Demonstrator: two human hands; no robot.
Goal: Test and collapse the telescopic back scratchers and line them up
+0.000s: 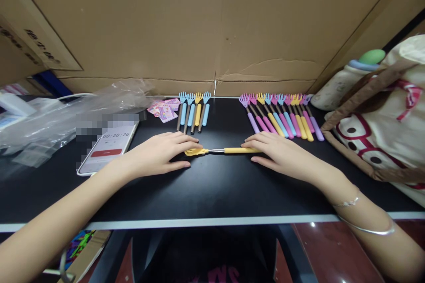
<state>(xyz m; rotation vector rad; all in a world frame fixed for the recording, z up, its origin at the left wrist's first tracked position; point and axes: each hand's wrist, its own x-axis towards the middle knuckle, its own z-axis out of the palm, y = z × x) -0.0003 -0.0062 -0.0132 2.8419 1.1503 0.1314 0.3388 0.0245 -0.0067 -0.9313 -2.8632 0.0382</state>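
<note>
Head cam: L grip (pixel 161 152) & R grip (pixel 287 152) are touching scratcher (pixel 216 151) betw. them, clamping unclear; prob. handling light, stiff; hold handle (pixel 236 151).

On the desk (pixel 212 194), left hand (pixel 164 154) and right hand (pixel 280 152) touch opposite ends of a yellow back scratcher (pixel 237 151); more scratchers (pixel 280 124) lie toward the back edge.

You have a lane between the left row of back scratchers (pixel 198 115) and the right row (pixel 276 124); 1 yellow back scratcher (pixel 235 150) lies across its near end. The smartphone (pixel 116 141) and plastic bag (pixel 99 106) obstruct your left, the cloth bag (pixel 410 137) your right.
</note>
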